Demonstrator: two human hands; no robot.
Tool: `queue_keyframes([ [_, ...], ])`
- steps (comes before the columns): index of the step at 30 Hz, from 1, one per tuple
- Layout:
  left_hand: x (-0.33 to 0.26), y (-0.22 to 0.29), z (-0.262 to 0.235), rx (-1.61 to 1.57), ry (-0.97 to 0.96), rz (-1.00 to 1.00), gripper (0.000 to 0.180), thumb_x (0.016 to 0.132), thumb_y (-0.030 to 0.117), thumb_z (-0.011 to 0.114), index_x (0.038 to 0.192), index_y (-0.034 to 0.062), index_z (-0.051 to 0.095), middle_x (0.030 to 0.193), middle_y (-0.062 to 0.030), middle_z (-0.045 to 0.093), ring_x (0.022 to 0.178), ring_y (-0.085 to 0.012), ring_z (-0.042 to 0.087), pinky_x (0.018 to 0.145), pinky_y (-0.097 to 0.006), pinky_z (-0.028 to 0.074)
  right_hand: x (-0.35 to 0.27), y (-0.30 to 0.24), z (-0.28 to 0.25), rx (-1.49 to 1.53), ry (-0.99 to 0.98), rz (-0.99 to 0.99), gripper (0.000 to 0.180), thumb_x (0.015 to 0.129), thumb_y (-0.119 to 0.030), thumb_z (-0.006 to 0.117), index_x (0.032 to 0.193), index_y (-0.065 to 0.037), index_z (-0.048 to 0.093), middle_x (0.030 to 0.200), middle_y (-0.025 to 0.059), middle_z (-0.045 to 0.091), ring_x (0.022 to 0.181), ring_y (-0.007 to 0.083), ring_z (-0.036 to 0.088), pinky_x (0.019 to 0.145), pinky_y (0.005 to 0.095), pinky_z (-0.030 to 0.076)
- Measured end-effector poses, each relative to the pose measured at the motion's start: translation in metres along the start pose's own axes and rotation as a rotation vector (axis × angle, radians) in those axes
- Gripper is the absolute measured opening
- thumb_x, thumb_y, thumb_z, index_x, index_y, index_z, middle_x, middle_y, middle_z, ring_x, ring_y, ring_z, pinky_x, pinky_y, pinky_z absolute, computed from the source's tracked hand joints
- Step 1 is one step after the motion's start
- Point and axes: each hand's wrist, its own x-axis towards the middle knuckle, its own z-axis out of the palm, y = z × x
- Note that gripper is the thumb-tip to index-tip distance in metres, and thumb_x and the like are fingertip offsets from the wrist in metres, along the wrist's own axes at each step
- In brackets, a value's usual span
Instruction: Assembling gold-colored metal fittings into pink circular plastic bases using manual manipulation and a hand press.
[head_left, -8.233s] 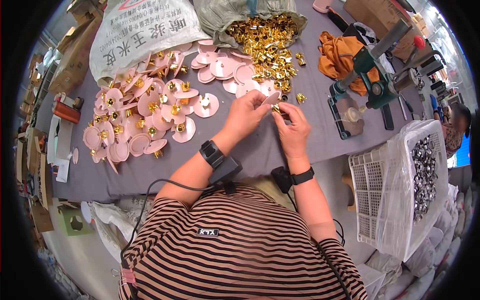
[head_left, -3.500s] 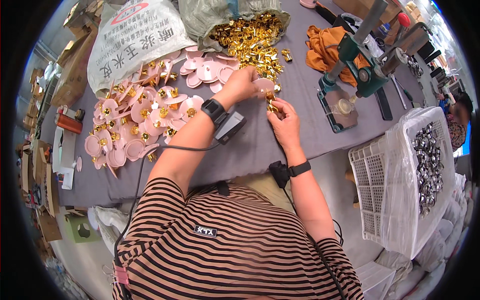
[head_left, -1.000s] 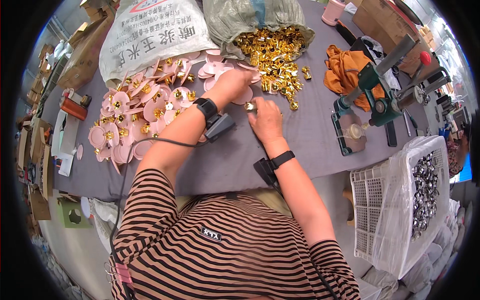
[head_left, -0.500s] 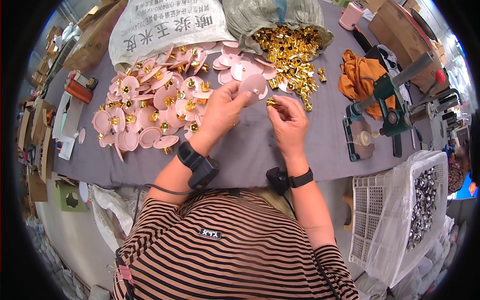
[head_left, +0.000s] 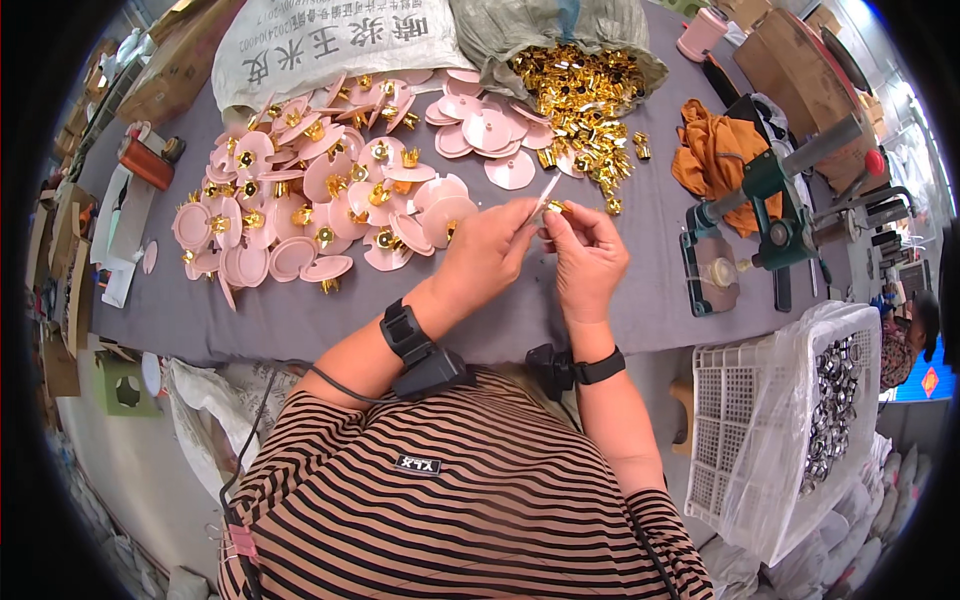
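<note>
Pink disc (head_left: 548, 193) before white printed sack (head_left: 330, 40)

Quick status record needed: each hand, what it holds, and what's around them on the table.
left hand: pinches a pink disc, seen edge-on
right hand: holds a small gold fitting against the disc
left of hands: pile of pink discs with gold fittings
ahead: sack spilling gold fittings
right: green hand press, orange cloth
surface: grey table
</note>
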Motion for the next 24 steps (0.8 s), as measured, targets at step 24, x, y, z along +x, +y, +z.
queue_keyframes([
  [24,0.077,-0.091,0.046,0.678,-0.248,-0.098,0.028,0.082,0.002,0.054,0.108,-0.0056,0.063,0.121,-0.0286,0.061,0.117,-0.0434,0.056,0.102,-0.045,0.046,0.035,0.058,-0.09,-0.901,-0.062,-0.341,0.022,0.08,-0.006,0.075,0.102,-0.007,0.073,0.105,0.0074,0.07,0.098,0.0259,0.063,0.089,0.037,0.053],
])
